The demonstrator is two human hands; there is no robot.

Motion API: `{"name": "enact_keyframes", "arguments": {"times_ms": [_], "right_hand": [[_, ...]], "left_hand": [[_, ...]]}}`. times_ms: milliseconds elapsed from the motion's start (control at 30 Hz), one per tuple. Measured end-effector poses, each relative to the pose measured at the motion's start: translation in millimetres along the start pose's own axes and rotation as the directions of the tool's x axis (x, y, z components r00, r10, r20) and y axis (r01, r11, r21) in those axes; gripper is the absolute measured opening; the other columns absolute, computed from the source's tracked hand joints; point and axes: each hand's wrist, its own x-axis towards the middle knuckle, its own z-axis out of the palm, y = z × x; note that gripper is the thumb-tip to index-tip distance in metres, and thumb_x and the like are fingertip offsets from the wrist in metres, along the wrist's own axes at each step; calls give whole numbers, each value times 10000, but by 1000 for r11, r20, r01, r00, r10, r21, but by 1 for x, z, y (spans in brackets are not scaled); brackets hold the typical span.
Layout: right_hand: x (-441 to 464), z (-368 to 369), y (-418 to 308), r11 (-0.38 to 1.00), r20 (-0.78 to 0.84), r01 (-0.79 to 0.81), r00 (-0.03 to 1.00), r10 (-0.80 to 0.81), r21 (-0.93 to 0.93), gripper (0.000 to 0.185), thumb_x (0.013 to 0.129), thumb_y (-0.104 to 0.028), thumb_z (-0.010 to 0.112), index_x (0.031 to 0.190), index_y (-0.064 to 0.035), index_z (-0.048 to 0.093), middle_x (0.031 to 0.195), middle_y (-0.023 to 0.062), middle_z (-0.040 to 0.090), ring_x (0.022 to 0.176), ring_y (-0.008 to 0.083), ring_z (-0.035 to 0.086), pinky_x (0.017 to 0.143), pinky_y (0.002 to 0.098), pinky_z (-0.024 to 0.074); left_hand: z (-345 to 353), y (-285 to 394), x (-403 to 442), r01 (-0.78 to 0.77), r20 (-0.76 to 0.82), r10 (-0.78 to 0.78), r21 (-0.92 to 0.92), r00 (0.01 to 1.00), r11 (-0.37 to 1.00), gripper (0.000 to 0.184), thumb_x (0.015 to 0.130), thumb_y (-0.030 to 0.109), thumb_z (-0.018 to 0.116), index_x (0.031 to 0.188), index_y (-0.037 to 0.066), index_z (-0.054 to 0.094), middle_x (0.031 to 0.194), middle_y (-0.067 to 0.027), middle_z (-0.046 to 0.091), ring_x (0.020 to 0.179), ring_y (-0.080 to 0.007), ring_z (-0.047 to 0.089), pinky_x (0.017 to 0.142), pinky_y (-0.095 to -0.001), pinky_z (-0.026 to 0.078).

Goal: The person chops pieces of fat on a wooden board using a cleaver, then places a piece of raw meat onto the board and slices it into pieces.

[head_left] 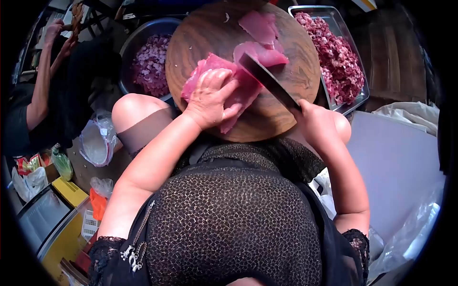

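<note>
A thick piece of raw pink meat (pixel 244 95) lies on a round wooden chopping block (pixel 202 35). My left hand (pixel 210 97) presses down on this piece and grips it, thumb apart from the fingers. In my right hand (pixel 315 121) is the handle of a cleaver (pixel 272 82), whose dark blade slants up and left to the meat's right edge. Just beyond the blade lies a cut slice of meat (pixel 262 52), with another flat slice (pixel 259 26) farther back. The handle itself is mostly hidden by my fingers.
A metal bowl (pixel 125 59) of chopped meat stands left of the block. To its right sits a metal tray (pixel 363 88) heaped with minced meat. Another person's arm (pixel 40 90) shows at upper left. A yellow box (pixel 64 233) and plastic bags (pixel 98 138) are at left.
</note>
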Motion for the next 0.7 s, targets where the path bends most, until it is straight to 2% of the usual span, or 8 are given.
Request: {"name": "enact_keyframes", "arguments": {"times_ms": [167,267,400,467,500,533,567,700], "right_hand": [[4,17,9,1000,117,-8,993,11,-27,222,927,-228,606,888,-11,587,761,228,648,743,422,643,669,510,497],[31,32,11,995,93,59,993,-66,84,177,935,-187,566,897,-14,575,776,217,656,755,420,649,668,505,503],[90,31,-39,975,47,220,975,-219,-22,175,883,-123,513,940,-10,634,880,200,694,837,362,690,711,461,552],[117,43,-60,933,14,-19,1000,15,360,220,917,-146,501,966,-6,664,899,232,695,832,357,696,705,443,553],[119,31,-73,816,62,-169,985,162,552,233,926,-145,494,969,-6,677,900,244,694,830,357,697,709,439,554],[125,34,-63,955,0,59,998,-62,292,235,924,-136,492,970,-7,683,886,242,695,836,361,698,721,443,555],[127,37,-48,958,4,287,958,-287,-3,238,923,-128,489,971,-9,689,873,241,696,841,364,699,733,447,556],[84,-4,-7,964,210,230,957,-200,-132,220,924,-206,547,988,-57,696,922,177,703,912,352,681,800,466,537]], "left_hand": [[-1,-1,4,-18,14,18,-28,1000,999,582,703,386,737,1203,119,603,1314,-133,464,1231,-348,435,1071,-482,341],[1,-2,4,-17,3,17,-15,1000,1000,586,702,390,737,1201,118,596,1311,-144,461,1226,-356,435,1068,-481,342],[4,-2,4,-2,19,1,9,1000,1000,595,705,404,734,1210,126,590,1309,-154,457,1221,-364,437,1064,-482,346],[1,-1,6,0,40,0,10,999,1000,605,700,392,758,1226,139,600,1304,-159,480,1226,-367,455,1070,-476,365],[0,-2,7,-7,38,6,28,999,1000,605,700,392,758,1226,139,600,1304,-159,480,1226,-367,455,1070,-476,365],[0,-4,7,-24,35,22,31,999,999,607,705,398,758,1228,136,597,1305,-162,479,1221,-371,457,1064,-475,371],[-2,-5,5,-38,33,37,32,999,999,610,710,405,758,1230,133,594,1306,-166,479,1216,-375,460,1059,-473,377],[-3,-3,4,-33,26,32,12,999,999,611,709,394,768,1226,122,590,1306,-163,475,1225,-372,457,1060,-466,378]]}}
